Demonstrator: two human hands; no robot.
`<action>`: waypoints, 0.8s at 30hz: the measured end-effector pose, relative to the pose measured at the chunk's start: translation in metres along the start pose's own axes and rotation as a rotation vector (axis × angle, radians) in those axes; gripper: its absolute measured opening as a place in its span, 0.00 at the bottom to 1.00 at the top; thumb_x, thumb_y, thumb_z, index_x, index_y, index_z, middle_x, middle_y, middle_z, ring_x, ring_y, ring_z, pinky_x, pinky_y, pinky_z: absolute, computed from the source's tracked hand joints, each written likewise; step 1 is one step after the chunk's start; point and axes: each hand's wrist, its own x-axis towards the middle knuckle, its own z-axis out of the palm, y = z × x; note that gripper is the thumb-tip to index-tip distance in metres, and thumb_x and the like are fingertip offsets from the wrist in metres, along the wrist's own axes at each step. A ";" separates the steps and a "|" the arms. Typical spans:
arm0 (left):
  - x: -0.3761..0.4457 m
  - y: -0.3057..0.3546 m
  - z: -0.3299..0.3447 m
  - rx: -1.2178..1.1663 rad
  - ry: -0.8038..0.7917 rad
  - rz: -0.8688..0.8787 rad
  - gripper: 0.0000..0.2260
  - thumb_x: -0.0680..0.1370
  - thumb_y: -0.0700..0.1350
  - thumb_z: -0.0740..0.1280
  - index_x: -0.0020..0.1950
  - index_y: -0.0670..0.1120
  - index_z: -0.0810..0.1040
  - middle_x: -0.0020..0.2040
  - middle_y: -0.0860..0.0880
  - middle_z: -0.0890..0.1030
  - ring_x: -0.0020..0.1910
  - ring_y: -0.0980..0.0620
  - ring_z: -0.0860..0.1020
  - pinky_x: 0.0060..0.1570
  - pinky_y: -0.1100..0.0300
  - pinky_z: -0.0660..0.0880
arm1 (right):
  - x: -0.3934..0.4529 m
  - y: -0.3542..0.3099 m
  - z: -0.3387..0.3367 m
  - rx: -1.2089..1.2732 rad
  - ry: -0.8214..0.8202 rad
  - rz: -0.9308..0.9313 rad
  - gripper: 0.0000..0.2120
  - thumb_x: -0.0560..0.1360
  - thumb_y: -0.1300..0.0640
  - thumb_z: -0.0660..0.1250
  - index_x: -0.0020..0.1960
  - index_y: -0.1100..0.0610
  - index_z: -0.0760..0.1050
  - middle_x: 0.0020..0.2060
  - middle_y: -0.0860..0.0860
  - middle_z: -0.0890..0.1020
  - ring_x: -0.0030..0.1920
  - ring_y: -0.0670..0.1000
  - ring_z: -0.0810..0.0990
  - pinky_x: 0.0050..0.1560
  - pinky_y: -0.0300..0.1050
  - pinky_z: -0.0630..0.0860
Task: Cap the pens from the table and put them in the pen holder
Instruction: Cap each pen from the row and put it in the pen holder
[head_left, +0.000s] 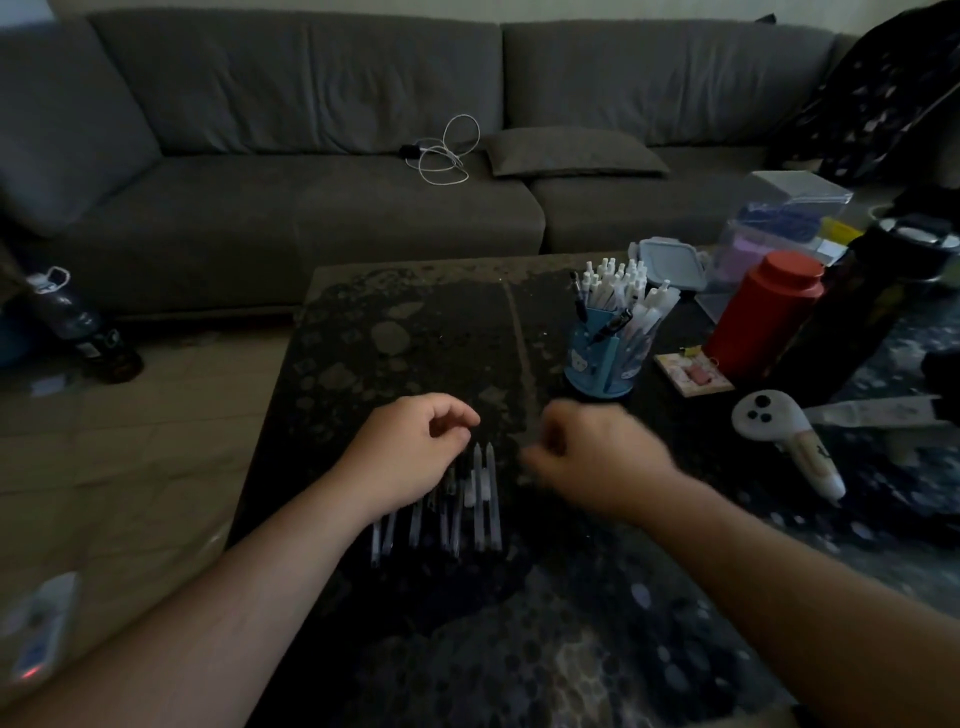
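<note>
We find the right hand (597, 457) blurred at centre frame; we cannot tell its grip. The left hand (410, 447) covers part of the pens (483, 493), fingers curled, grip contents unclear. We count about seven pens on the tabletop (415, 322). One blue pen holder (602, 358) stands upper right, crowded with pens.

Pens on the table, holder behind them to the right.
The row of clear plastic pens (467, 499) lies on the dark patterned table (415, 322); the blue round pen holder (605, 358) stands before the grey fabric sofa (322, 171).
</note>
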 end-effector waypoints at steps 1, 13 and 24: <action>0.000 -0.001 0.002 0.045 -0.021 -0.001 0.07 0.82 0.49 0.70 0.56 0.60 0.85 0.50 0.62 0.83 0.50 0.64 0.80 0.49 0.66 0.76 | -0.002 -0.013 0.010 -0.015 -0.132 -0.015 0.15 0.76 0.33 0.69 0.50 0.44 0.75 0.44 0.45 0.81 0.42 0.45 0.81 0.41 0.44 0.82; -0.006 0.003 0.026 0.326 -0.120 0.140 0.12 0.82 0.51 0.68 0.65 0.60 0.83 0.56 0.57 0.79 0.56 0.56 0.78 0.55 0.61 0.75 | 0.005 -0.002 0.009 -0.096 -0.356 0.006 0.19 0.70 0.38 0.79 0.48 0.46 0.74 0.47 0.47 0.80 0.46 0.47 0.78 0.41 0.43 0.73; -0.015 0.009 0.045 0.567 -0.116 0.305 0.15 0.81 0.54 0.63 0.66 0.61 0.79 0.63 0.58 0.79 0.60 0.49 0.75 0.59 0.50 0.70 | 0.001 -0.008 0.003 -0.061 -0.361 0.019 0.15 0.73 0.38 0.76 0.47 0.46 0.75 0.46 0.47 0.80 0.45 0.45 0.78 0.41 0.42 0.73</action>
